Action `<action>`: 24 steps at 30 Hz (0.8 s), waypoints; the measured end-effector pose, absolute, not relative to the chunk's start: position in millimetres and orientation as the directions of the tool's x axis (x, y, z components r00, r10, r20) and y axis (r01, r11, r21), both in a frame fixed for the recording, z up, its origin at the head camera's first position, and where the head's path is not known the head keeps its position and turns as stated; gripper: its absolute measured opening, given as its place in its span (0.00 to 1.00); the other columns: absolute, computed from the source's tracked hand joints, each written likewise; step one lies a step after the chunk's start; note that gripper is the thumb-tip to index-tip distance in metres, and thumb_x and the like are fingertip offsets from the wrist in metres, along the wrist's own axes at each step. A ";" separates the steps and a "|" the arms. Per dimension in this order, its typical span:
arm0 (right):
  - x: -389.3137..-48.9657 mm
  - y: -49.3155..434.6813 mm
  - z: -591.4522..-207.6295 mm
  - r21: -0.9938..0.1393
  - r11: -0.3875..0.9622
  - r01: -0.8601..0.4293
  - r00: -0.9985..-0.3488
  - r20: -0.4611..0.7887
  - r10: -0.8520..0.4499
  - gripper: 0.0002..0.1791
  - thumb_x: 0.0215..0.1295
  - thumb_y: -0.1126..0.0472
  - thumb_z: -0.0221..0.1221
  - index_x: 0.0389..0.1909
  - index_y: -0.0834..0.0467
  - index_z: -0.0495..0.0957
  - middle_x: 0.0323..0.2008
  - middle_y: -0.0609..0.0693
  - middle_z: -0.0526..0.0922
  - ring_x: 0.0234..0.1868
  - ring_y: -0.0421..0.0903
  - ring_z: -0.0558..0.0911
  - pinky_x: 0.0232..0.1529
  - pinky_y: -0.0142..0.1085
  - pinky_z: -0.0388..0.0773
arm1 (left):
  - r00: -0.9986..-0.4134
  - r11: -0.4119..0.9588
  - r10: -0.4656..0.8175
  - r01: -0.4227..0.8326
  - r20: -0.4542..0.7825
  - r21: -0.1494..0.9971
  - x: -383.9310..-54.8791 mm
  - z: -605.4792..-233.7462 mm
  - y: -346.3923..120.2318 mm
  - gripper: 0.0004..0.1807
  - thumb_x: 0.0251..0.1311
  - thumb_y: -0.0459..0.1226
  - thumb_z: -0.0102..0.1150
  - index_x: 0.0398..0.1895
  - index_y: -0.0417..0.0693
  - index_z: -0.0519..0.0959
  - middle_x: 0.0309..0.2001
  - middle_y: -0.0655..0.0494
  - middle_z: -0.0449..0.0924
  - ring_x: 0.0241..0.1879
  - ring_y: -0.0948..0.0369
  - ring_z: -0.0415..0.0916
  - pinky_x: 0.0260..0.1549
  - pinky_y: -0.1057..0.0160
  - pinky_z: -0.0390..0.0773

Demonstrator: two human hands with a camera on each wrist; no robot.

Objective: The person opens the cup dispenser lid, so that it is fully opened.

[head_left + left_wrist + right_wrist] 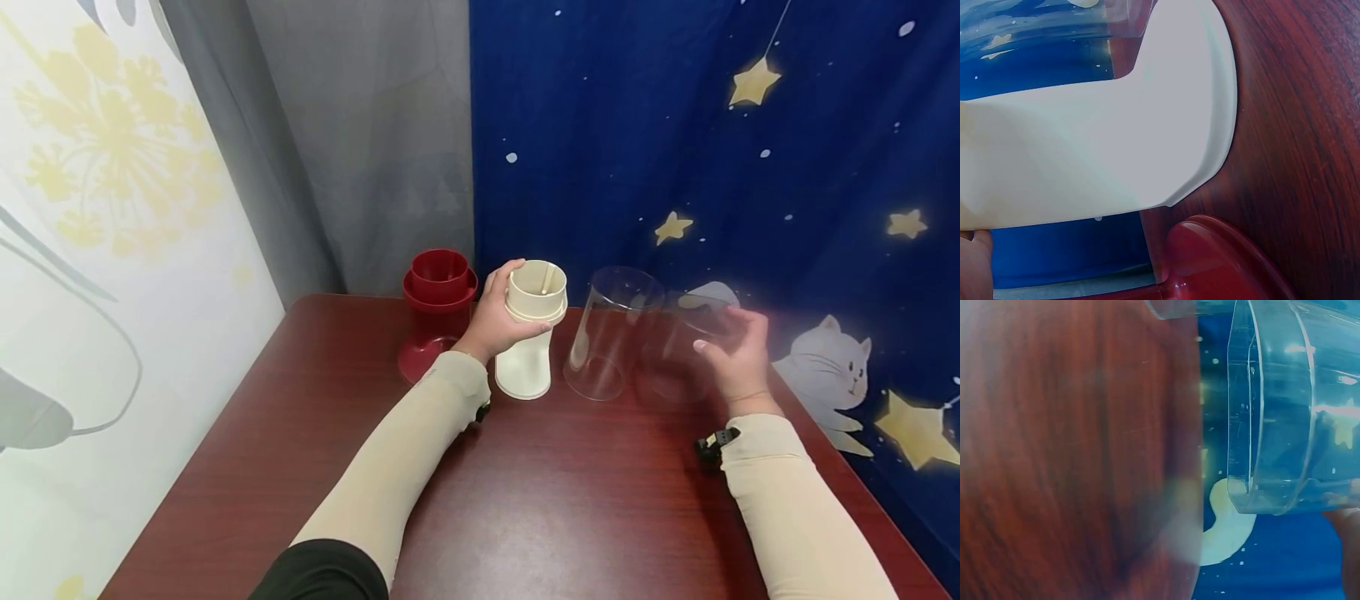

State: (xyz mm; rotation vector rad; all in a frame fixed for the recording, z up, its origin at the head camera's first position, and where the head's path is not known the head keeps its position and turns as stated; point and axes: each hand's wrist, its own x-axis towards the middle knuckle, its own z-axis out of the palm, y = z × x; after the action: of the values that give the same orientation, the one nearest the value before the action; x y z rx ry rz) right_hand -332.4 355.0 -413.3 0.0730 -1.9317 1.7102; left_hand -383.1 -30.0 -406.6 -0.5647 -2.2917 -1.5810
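Observation:
My left hand (497, 323) grips a cream plastic stand (523, 368) around its neck, just below the round open collar on top. This stand is upright on the table, and its wide foot fills much of the left wrist view. My right hand (738, 357) holds a clear plastic cylinder (1285, 419) by its side, with the thumb and fingers spread around its upper part. In the right wrist view that cylinder's lower end shows above the tabletop. A second clear cylinder (596, 367) stands between it and the cream stand.
To the left of the cream stand is a similar red stand (438, 321), partly behind my left wrist. All this is near the back edge of the dark red wooden table (570, 500). Behind hang a blue star-patterned curtain (600, 125) and a grey curtain (375, 125).

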 end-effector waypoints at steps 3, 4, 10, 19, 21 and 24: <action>-333.0 354.6 -420.0 -0.913 0.209 -0.350 -0.859 0.402 0.317 0.37 0.55 0.82 0.59 0.65 0.55 0.66 0.56 0.40 0.74 0.52 0.34 0.78 0.46 0.18 0.79 | -0.876 0.311 0.152 0.482 0.457 0.819 -383.5 -406.6 -30.0 0.61 0.42 0.44 0.88 0.79 0.69 0.59 0.75 0.54 0.61 0.65 0.54 0.71 0.63 0.50 0.79; -333.3 354.6 -422.0 -0.914 0.220 -0.342 -0.861 0.399 0.316 0.37 0.55 0.82 0.60 0.66 0.56 0.65 0.56 0.40 0.74 0.53 0.34 0.78 0.46 0.18 0.79 | -0.876 0.309 0.153 0.482 0.457 0.820 -383.5 -406.6 -30.0 0.61 0.42 0.44 0.88 0.79 0.69 0.59 0.75 0.54 0.61 0.65 0.54 0.71 0.63 0.50 0.79; -335.1 353.8 -431.1 -0.909 0.236 -0.343 -0.868 0.403 0.290 0.37 0.55 0.82 0.60 0.65 0.57 0.65 0.56 0.38 0.73 0.56 0.35 0.76 0.48 0.18 0.77 | -0.882 0.315 0.151 0.471 0.446 0.824 -382.3 -406.5 -30.6 0.60 0.43 0.44 0.87 0.78 0.74 0.59 0.74 0.56 0.61 0.65 0.55 0.71 0.63 0.50 0.80; -339.9 357.1 -444.6 -0.902 0.302 -0.307 -0.876 0.392 0.280 0.38 0.57 0.81 0.61 0.69 0.67 0.59 0.62 0.40 0.70 0.70 0.48 0.72 0.56 0.19 0.74 | -0.885 0.315 0.153 0.465 0.439 0.828 -382.9 -406.4 -30.6 0.60 0.42 0.45 0.87 0.78 0.76 0.59 0.75 0.56 0.61 0.65 0.55 0.71 0.63 0.50 0.80; -340.8 358.7 -445.8 -0.903 0.310 -0.298 -0.876 0.388 0.286 0.39 0.57 0.80 0.61 0.70 0.67 0.59 0.61 0.39 0.70 0.71 0.49 0.72 0.58 0.20 0.74 | -0.884 0.314 0.152 0.467 0.442 0.827 -384.1 -406.7 -30.0 0.60 0.42 0.45 0.87 0.78 0.75 0.59 0.75 0.56 0.61 0.65 0.55 0.71 0.63 0.50 0.80; -342.3 360.6 -446.0 -0.903 0.316 -0.290 -0.878 0.383 0.288 0.37 0.59 0.79 0.60 0.70 0.68 0.60 0.60 0.37 0.70 0.72 0.49 0.72 0.64 0.25 0.73 | -0.883 0.317 0.147 0.469 0.445 0.824 -385.6 -407.6 -29.6 0.61 0.41 0.45 0.87 0.78 0.74 0.59 0.75 0.56 0.61 0.65 0.55 0.71 0.63 0.50 0.80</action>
State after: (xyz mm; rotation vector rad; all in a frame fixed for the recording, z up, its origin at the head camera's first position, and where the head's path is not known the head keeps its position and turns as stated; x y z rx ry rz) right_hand -342.3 360.6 -446.0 0.0019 -2.1060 1.5947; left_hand -385.6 -29.6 -407.6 -0.5553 -2.2992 -1.5882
